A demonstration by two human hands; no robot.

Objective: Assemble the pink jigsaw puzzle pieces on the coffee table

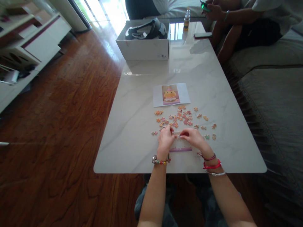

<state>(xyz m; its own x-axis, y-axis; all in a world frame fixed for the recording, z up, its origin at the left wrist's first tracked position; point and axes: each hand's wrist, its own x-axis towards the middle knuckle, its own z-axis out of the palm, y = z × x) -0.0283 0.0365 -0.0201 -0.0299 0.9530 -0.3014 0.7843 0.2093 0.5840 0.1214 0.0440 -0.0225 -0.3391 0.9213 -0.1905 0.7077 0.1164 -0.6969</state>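
My left hand [165, 138] and my right hand [194, 139] rest close together on the white marble table [132, 126], fingertips meeting over a small joined strip of puzzle pieces [176, 133]. Both hands pinch at it with curled fingers. Several loose pink and orange puzzle pieces [182, 118] lie scattered just beyond my hands. A printed reference picture [170, 94] of a yellow and pink figure lies flat behind them. A joined purple edge strip [180, 149] lies between my wrists.
A white open box [144, 47] with a dark headset stands at the table's far end, beside a small bottle [187, 19] and a phone [203, 35]. Another person's arm [227, 37] is at the far right, by a grey sofa [272, 94]. Wooden floor lies left.
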